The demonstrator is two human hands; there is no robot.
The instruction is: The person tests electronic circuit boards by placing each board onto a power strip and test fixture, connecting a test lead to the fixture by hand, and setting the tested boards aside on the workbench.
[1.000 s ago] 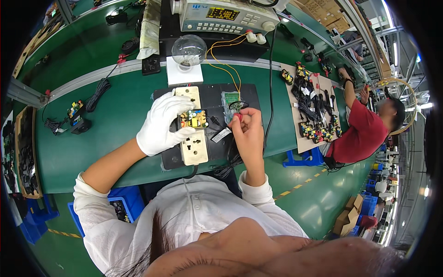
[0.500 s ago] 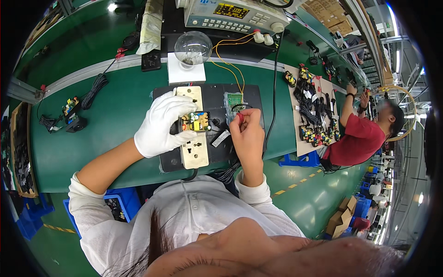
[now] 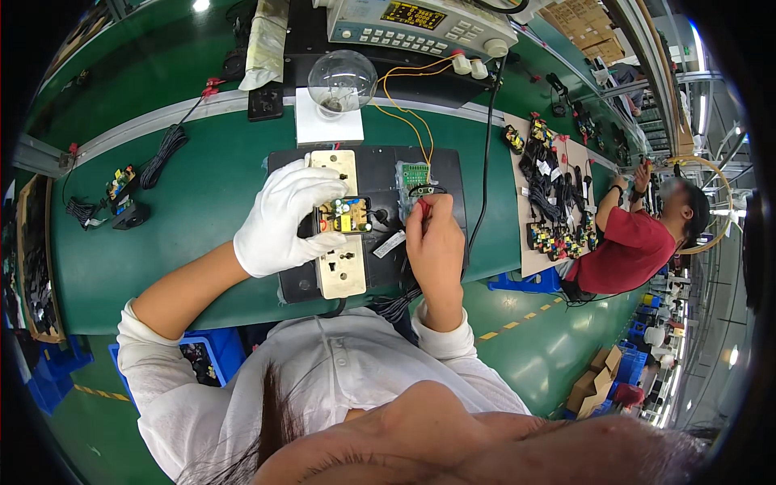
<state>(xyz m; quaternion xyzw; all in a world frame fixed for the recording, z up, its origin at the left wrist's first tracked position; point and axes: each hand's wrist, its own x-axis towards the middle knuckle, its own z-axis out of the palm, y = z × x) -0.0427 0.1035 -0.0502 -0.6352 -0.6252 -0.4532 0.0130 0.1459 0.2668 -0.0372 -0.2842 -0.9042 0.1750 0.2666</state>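
Observation:
My left hand (image 3: 279, 222), in a white glove, has its thumb and fingers closed around the sides of an open power adapter (image 3: 352, 215). The adapter's yellow parts and circuit board face up, and it rests over the cream socket strip (image 3: 343, 279). To its right, my bare right hand (image 3: 437, 246) pinches a small red connector (image 3: 425, 207) at the lower edge of a green terminal board (image 3: 415, 173). The fingertips partly hide the connector, so I cannot tell how far it sits in the board. Beside that hand lies a white label (image 3: 389, 244) on a dark cable.
A clear glass bulb (image 3: 342, 82) stands on a white box (image 3: 327, 125) beyond the strip. Behind is a bench meter (image 3: 420, 24) with yellow wires. Cardboard with several open adapters (image 3: 558, 236) lies at right, near a co-worker in red (image 3: 638, 242). Another adapter (image 3: 123, 184) sits left.
The view has shifted slightly. My right hand stays at the terminal board with its fingers a little differently bent; my left hand keeps its hold. The co-worker's hands have moved a little.

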